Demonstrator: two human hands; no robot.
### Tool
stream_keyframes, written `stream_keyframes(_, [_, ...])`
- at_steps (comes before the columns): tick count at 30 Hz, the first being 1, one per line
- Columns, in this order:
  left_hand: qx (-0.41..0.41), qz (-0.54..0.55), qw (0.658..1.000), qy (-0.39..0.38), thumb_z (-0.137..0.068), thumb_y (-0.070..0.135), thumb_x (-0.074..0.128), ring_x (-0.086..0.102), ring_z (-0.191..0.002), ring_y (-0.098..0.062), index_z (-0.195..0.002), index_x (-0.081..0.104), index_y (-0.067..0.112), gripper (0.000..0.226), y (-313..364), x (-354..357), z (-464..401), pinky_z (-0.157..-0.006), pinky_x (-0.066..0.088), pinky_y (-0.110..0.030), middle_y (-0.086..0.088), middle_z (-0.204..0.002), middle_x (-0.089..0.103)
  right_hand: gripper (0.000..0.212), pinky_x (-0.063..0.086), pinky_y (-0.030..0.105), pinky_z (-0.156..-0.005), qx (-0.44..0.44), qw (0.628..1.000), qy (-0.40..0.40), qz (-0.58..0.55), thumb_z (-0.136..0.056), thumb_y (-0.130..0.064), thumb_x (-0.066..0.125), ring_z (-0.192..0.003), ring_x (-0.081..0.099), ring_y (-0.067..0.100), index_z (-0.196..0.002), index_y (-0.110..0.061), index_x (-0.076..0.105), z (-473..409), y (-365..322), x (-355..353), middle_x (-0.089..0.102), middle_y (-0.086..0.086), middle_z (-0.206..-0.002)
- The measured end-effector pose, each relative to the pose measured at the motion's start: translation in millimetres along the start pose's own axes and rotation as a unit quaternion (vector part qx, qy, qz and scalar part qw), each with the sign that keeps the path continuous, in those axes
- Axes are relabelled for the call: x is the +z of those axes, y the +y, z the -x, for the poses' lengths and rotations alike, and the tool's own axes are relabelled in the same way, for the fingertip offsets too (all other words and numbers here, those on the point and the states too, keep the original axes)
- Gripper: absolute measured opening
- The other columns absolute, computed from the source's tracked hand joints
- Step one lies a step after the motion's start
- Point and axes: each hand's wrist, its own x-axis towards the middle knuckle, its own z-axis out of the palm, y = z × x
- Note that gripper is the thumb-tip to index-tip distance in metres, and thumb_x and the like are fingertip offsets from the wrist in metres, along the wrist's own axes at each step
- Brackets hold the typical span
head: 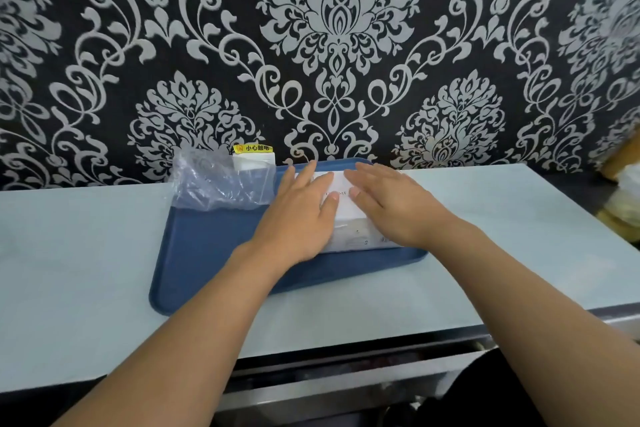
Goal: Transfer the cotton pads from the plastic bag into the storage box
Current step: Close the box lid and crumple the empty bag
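Left hand [298, 218] and right hand [398, 208] lie flat, fingers extended, on a white storage box [341, 204] standing on a blue tray [207, 253]. A crumpled clear plastic bag [214, 180] sits at the tray's far-left corner; no cotton pads are discernible.

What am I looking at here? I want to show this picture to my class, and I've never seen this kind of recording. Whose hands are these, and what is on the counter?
There is one picture, taken by a camera worn on a person's head, looking forward and down. No machine is involved. The left hand and right hand lie flat and open on a white packet, pressing rather than gripping it. The packet lies on a blue tray on a pale counter. A crumpled clear plastic bag sits at the tray's far left corner, with a white box behind it. Patterned wallpaper fills the background.
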Motion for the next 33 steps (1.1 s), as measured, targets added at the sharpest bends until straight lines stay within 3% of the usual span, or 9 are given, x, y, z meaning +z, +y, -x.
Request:
stream_keyframes(4, [0.003, -0.068, 0.998, -0.011, -0.108, 0.04, 0.022, -0.011, -0.155, -0.027, -0.16, 0.02, 0.029, 0.053, 3, 4, 2, -0.124, 0.003, -0.043, 0.004, -0.17, 0.004, 0.053, 0.013, 0.051, -0.123, 0.04, 0.995, -0.013, 0.086, -0.106, -0.047, 0.015, -0.155, 0.005, 0.017, -0.158, -0.037, 0.015, 3, -5, 10, 0.011, -0.01, -0.168])
stream_keyframes(10, [-0.004, -0.065, 0.998, -0.015, -0.107, 0.041, 0.023, -0.009, -0.155, -0.028, -0.159, 0.022, 0.029, 0.053, 4, 2, 3, -0.123, 0.011, -0.044, 0.004, -0.169, 0.008, 0.053, 0.01, 0.054, -0.123, 0.04, 0.992, 0.041, 0.115, -0.105, -0.048, 0.014, -0.154, 0.014, 0.018, -0.155, -0.036, 0.026, 4, -12, 14, 0.021, -0.007, -0.166])
stream_keyframes(14, [0.016, -0.081, 0.992, 0.092, -0.1, 0.029, 0.046, 0.046, -0.134, -0.027, -0.133, 0.055, 0.021, 0.035, 13, -14, 6, -0.094, 0.046, -0.04, 0.0, -0.142, 0.052, 0.046, 0.026, 0.056, -0.117, -0.011, 0.992, 0.111, 0.062, -0.105, -0.041, 0.023, -0.139, 0.043, 0.017, -0.138, -0.027, 0.052, -13, -36, 21, 0.054, -0.006, -0.145])
stream_keyframes(17, [-0.001, -0.06, 0.97, 0.236, -0.089, 0.023, 0.06, 0.059, -0.11, -0.022, -0.118, 0.066, 0.019, 0.03, 1, -41, 5, -0.082, 0.046, -0.03, 0.001, -0.118, 0.065, 0.047, 0.043, 0.052, -0.101, -0.048, 0.996, 0.061, 0.032, -0.099, -0.044, 0.023, -0.118, 0.057, 0.024, -0.121, -0.021, 0.058, -31, -50, 31, 0.065, 0.0, -0.123])
stream_keyframes(20, [-0.067, -0.125, 0.944, 0.298, -0.08, 0.034, 0.072, 0.034, -0.141, -0.031, -0.146, 0.044, 0.02, 0.073, -41, -70, -1, -0.111, 0.037, -0.047, -0.007, -0.15, 0.043, 0.046, 0.043, 0.045, -0.104, -0.042, 0.997, 0.066, 0.012, -0.096, -0.044, 0.044, -0.121, 0.058, 0.028, -0.132, -0.016, 0.056, -51, -65, 30, 0.064, 0.005, -0.13])
stream_keyframes(23, [-0.23, -0.041, 0.949, 0.212, -0.067, 0.048, 0.084, 0.022, -0.147, -0.039, -0.155, 0.022, 0.024, 0.11, -87, -81, -6, -0.116, 0.03, -0.055, -0.012, -0.16, 0.027, 0.069, 0.047, 0.041, -0.102, -0.036, 0.997, 0.074, -0.012, -0.087, -0.053, 0.062, -0.122, 0.058, 0.03, -0.145, -0.017, 0.047, -65, -88, 35, 0.063, 0.008, -0.134])
stream_keyframes(26, [-0.253, 0.111, 0.947, 0.163, -0.066, 0.033, 0.088, 0.059, -0.112, -0.028, -0.123, 0.053, 0.02, 0.069, -110, -82, -1, -0.096, 0.051, -0.041, -0.004, -0.122, 0.063, 0.086, 0.035, 0.046, -0.113, -0.052, 0.994, 0.035, 0.091, -0.08, -0.064, 0.065, -0.127, 0.052, 0.031, -0.148, -0.018, 0.039, -75, -109, 49, 0.06, 0.009, -0.134])
stream_keyframes(29, [-0.234, 0.142, 0.941, 0.201, -0.082, 0.012, 0.075, 0.069, -0.09, -0.023, -0.097, 0.069, 0.024, 0.02, -122, -91, 11, -0.085, 0.059, -0.041, 0.0, -0.099, 0.073, 0.068, 0.021, 0.049, -0.121, -0.081, 0.985, 0.051, 0.145, -0.086, -0.051, 0.065, -0.131, 0.049, 0.029, -0.144, -0.024, 0.044, -82, -126, 64, 0.057, 0.003, -0.137])
stream_keyframes(33, [-0.215, 0.32, 0.882, 0.272, -0.088, 0.008, 0.073, 0.07, -0.082, -0.019, -0.105, 0.07, 0.019, 0.02, -128, -133, 70, -0.081, 0.061, -0.041, -0.004, -0.094, 0.073, 0.035, 0.05, 0.047, -0.098, -0.149, 0.984, 0.095, 0.014, -0.091, -0.027, 0.063, -0.115, 0.059, 0.031, -0.125, -0.02, 0.064, -72, -168, 74, 0.064, 0.004, -0.125])
